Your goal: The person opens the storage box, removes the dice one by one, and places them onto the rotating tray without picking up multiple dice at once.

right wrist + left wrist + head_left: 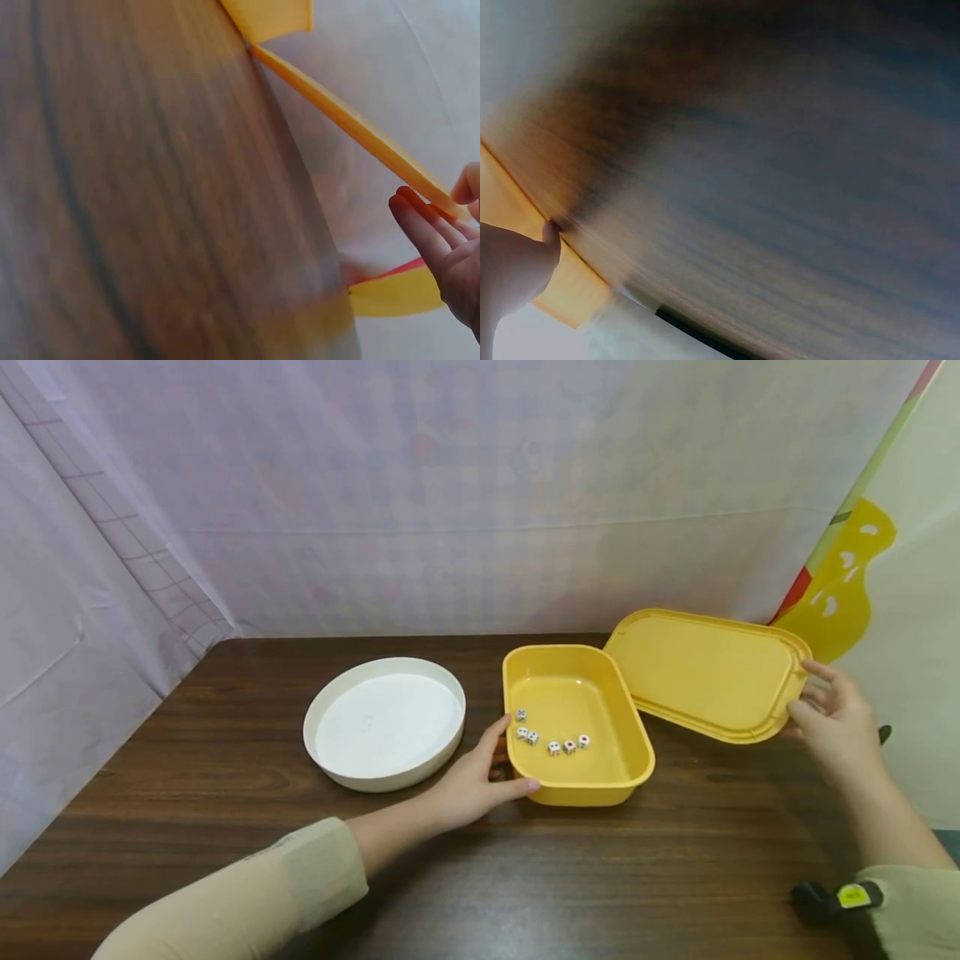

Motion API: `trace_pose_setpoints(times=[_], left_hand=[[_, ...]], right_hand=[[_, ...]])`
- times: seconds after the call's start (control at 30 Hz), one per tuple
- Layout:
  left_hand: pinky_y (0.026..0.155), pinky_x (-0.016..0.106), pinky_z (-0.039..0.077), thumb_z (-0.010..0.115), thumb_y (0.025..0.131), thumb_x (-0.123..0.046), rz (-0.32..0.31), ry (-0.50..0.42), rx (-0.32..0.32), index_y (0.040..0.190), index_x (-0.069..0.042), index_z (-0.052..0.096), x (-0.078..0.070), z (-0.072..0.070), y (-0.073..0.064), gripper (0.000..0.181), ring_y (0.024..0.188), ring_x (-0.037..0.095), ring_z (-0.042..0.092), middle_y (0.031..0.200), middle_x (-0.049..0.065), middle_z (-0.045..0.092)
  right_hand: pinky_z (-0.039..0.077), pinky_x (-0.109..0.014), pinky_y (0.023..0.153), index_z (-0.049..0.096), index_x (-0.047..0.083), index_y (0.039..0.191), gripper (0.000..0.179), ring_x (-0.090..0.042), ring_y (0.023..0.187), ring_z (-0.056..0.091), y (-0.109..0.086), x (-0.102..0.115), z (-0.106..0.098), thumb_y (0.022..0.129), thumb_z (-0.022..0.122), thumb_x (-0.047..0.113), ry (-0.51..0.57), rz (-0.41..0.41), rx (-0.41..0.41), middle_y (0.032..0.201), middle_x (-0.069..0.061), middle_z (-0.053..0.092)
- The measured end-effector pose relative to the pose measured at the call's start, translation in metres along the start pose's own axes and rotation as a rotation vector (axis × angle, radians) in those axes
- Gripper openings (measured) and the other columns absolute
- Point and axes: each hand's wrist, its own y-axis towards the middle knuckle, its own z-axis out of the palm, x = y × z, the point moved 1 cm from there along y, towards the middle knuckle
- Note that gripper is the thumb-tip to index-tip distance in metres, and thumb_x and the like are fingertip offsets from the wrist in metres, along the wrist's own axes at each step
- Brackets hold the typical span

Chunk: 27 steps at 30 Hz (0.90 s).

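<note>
My left hand (468, 783) holds the near left corner of a yellow plastic box (643, 758), thumb at the front rim and fingers along the left side. Several white dice (554, 748) lie on the box's floor, toward its left and front. My right hand (842, 727) pinches the right end of a yellow lid (705, 672) between thumb and fingers. In the right wrist view the lid (352, 124) slants, its held end raised and its far end low beside the box (274, 16). The left wrist view shows the thumb against the box wall (581, 281).
To the left of the box, a round white tray (390, 727) stands on the dark wooden table (247, 827). A pale curtain (465, 510) hangs along the table's back edge. A yellow printed shape (843, 589) shows on the sheet at the right.
</note>
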Motion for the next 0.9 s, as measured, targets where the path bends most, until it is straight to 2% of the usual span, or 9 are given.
trace_pose_setpoints(times=[0.2, 0.37, 0.5, 0.67, 0.77, 0.9], left_hand=[[0.099, 0.037, 0.041, 0.071, 0.087, -0.036, -0.002, 0.001, -0.001, 0.154, -0.015, 0.011, 0.0, 0.0, 0.0, 0.092, 0.128, 0.021, 0.045, 0.148, 0.011, 0.037], [0.099, 0.037, 0.041, 0.071, 0.088, -0.034, 0.003, -0.004, -0.003, 0.154, -0.013, 0.011, 0.002, 0.0, 0.001, 0.091, 0.128, 0.022, 0.045, 0.148, 0.013, 0.037], [0.099, 0.038, 0.041, 0.07, 0.088, -0.033, 0.004, -0.005, 0.001, 0.154, -0.013, 0.011, 0.002, 0.0, 0.001, 0.091, 0.128, 0.022, 0.045, 0.148, 0.013, 0.037], [0.098, 0.037, 0.041, 0.071, 0.088, -0.034, 0.006, -0.002, 0.0, 0.154, -0.013, 0.011, 0.002, -0.001, 0.0, 0.092, 0.128, 0.022, 0.045, 0.149, 0.012, 0.036], [0.098, 0.036, 0.041, 0.071, 0.087, -0.035, 0.006, 0.004, -0.004, 0.154, -0.013, 0.011, 0.002, -0.001, 0.0, 0.092, 0.127, 0.022, 0.046, 0.149, 0.011, 0.035], [0.098, 0.036, 0.041, 0.071, 0.088, -0.034, 0.01, 0.001, -0.004, 0.154, -0.013, 0.011, 0.002, -0.001, 0.0, 0.092, 0.127, 0.022, 0.046, 0.148, 0.012, 0.037]], right_hand=[[0.053, -0.02, 0.059, 0.025, 0.006, 0.151, 0.064, 0.006, 0.084, 0.059, 0.003, -0.009, -0.009, 0.094, 0.054, -0.001, -0.097, 0.049, 0.037, 0.099, 0.015, 0.054], [0.052, -0.016, 0.063, 0.029, 0.003, 0.148, 0.061, 0.009, 0.083, 0.058, 0.005, -0.015, -0.013, 0.093, 0.056, 0.001, -0.176, 0.04, 0.045, 0.099, 0.018, 0.051], [0.048, -0.011, 0.066, 0.028, 0.0, 0.148, 0.061, 0.014, 0.083, 0.055, 0.005, -0.018, -0.015, 0.094, 0.056, 0.003, -0.312, 0.019, 0.053, 0.097, 0.028, 0.05], [0.043, -0.007, 0.067, 0.03, 0.0, 0.148, 0.061, 0.017, 0.084, 0.05, 0.006, -0.022, -0.018, 0.095, 0.058, 0.01, -0.415, 0.026, 0.071, 0.095, 0.033, 0.05], [0.039, -0.007, 0.068, 0.028, 0.001, 0.149, 0.064, 0.014, 0.091, 0.045, 0.006, -0.024, -0.019, 0.096, 0.058, 0.021, -0.496, 0.062, 0.083, 0.101, 0.03, 0.047], [0.037, -0.007, 0.07, 0.025, 0.0, 0.15, 0.069, 0.006, 0.102, 0.042, 0.006, -0.028, -0.022, 0.097, 0.056, 0.031, -0.575, 0.106, 0.126, 0.112, 0.017, 0.047]])
